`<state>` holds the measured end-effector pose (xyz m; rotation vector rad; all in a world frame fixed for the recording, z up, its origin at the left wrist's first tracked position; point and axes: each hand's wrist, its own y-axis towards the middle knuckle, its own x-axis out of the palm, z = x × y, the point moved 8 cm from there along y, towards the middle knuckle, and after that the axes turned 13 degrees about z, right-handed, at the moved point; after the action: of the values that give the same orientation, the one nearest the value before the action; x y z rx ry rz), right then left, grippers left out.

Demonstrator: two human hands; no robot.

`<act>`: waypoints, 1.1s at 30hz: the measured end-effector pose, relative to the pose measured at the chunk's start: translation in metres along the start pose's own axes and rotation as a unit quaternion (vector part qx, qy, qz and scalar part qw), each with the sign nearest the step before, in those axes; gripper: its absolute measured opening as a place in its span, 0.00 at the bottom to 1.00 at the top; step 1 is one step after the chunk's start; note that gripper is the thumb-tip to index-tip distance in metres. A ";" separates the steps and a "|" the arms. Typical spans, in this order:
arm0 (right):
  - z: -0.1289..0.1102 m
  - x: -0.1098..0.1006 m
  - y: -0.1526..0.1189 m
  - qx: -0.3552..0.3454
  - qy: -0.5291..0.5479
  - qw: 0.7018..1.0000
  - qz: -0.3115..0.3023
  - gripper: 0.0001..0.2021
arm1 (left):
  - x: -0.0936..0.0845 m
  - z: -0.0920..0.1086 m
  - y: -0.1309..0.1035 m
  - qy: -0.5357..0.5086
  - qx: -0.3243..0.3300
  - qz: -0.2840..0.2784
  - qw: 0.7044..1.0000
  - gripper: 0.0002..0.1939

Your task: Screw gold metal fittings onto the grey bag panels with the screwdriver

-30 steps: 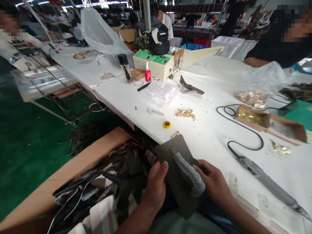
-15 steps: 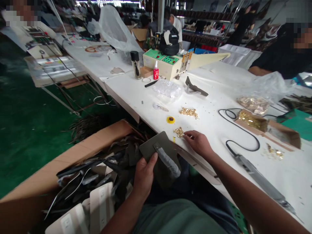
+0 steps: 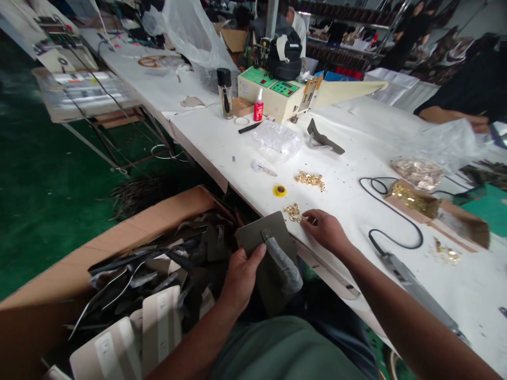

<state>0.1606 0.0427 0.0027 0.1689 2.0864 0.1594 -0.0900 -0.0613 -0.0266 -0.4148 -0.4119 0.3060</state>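
My left hand (image 3: 242,277) grips a dark olive leather-like panel (image 3: 253,232), thumb on top, over the table's front edge. A strap wrapped in clear plastic (image 3: 284,266) runs along the panel from a small tab with a metal piece. My right hand (image 3: 322,228) is at the right side of a small pile of gold metal rings (image 3: 292,212), its thumb and forefinger brought together. Whether a ring is between those fingertips is too small to make out. Behind lie a yellow round spool (image 3: 279,190) and a second pile of gold hardware (image 3: 310,180).
A cardboard box (image 3: 158,227) of dark and beige pieces stands at left. On the white table (image 3: 222,148) are a red bottle (image 3: 258,108), a cream machine (image 3: 273,95), a corded grey tool (image 3: 420,293) and a carton of gold parts (image 3: 412,200). A co-worker's arm (image 3: 451,116) rests at far right.
The panel and my left hand have shifted slightly right in view. My right hand stays beside the ring pile. The camera view has tilted a little.
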 end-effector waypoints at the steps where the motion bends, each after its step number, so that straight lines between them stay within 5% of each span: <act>1: -0.001 0.000 0.000 -0.012 -0.004 1.000 -0.003 0.12 | 0.001 -0.001 0.000 0.002 0.001 -0.003 1.000 0.24; 11: -0.006 -0.009 -0.007 -0.039 -0.071 0.997 -0.009 0.06 | 0.006 0.003 -0.005 0.006 0.004 -0.023 1.000 0.21; 15: -0.015 -0.035 -0.020 0.027 0.059 0.997 0.039 0.05 | 0.007 0.002 -0.005 0.038 0.014 -0.019 0.999 0.22; 18: -0.037 -0.048 -0.038 0.091 0.218 0.971 0.043 0.10 | 0.011 0.003 -0.005 0.075 0.038 -0.021 0.996 0.22; 24: -0.103 -0.060 -0.058 -0.047 0.260 0.963 0.058 0.02 | 0.031 0.016 -0.019 0.187 0.132 -0.065 0.971 0.19; 33: -0.098 -0.074 -0.066 -0.076 0.199 0.976 0.047 0.03 | 0.047 0.032 -0.039 0.238 0.235 -0.094 0.938 0.16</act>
<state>0.1088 -0.0403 0.1021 0.1527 2.4532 0.4400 -0.0552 -0.0676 0.0324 0.0296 0.1035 0.1021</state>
